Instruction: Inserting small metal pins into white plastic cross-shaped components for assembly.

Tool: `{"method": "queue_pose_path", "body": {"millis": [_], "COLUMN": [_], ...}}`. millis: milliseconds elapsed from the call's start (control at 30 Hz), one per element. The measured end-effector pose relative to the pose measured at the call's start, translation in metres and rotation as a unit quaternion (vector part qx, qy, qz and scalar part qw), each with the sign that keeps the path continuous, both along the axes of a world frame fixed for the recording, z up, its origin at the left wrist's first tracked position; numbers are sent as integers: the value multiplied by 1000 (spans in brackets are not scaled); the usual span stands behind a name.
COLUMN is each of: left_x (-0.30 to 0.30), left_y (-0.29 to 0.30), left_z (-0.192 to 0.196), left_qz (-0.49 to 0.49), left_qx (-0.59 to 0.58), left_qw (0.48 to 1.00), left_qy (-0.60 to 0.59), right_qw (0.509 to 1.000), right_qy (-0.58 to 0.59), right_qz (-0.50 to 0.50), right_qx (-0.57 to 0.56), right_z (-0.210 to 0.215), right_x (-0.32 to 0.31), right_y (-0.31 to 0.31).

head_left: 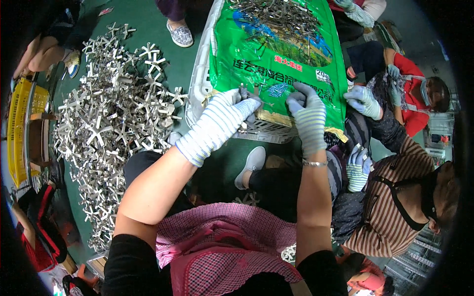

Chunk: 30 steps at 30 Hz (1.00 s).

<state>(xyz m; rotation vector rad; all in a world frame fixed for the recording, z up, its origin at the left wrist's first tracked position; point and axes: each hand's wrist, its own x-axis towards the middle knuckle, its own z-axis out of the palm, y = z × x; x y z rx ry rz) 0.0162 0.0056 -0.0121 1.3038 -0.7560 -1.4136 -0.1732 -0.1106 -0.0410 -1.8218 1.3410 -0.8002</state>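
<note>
My left hand (224,114), in a white glove with blue stripes and grey fingertips, is closed on a star-shaped metal part. Grey arms of the part stick out past my fingers; the rest is hidden by the glove. My right hand (308,112), gloved the same way, hovers at the near end of a green printed sack (237,49), its fingers bent and thumb apart from the forefinger. Between my hands lies a small heap of blue and silvery thin pieces (277,90). Farther back on the sack is a pile of dark thin metal pieces (284,22).
The sack covers an upturned-looking white plastic crate (197,86). A large heap of star-shaped metal parts (111,126) covers the floor at left. A yellow basket (17,133) stands beyond it. Gloved co-workers sit close on the right, one hand (364,101) by the sack's edge.
</note>
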Motion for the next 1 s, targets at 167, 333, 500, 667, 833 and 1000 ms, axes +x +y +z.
{"method": "queue_pose_path", "body": {"millis": [167,333,500,667,833,1000], "left_x": [2,-4,-11,-12,-14,-14], "left_y": [-2,-5,-5,-3,-5,-2], "left_z": [-9,-4,-2,-3,-1,-4], "left_qz": [5,-42,-60,-37,-47,-49], "left_qx": [17,-7,-10,-6,2,-21], "left_qw": [1000,999,998,999,998,998], "left_qy": [-3,-9,9,-14,-32,-25], "right_qw": [971,972,963,966,957,946], "right_qy": [-196,-187,-214,-206,-233,-256], "right_qz": [92,105,122,107,106,106], "right_qx": [104,99,108,114,138,171], "right_z": [32,42,35,41,44,39], "right_x": [26,34,25,22,20,27], "right_y": [39,42,34,37,40,39]}}
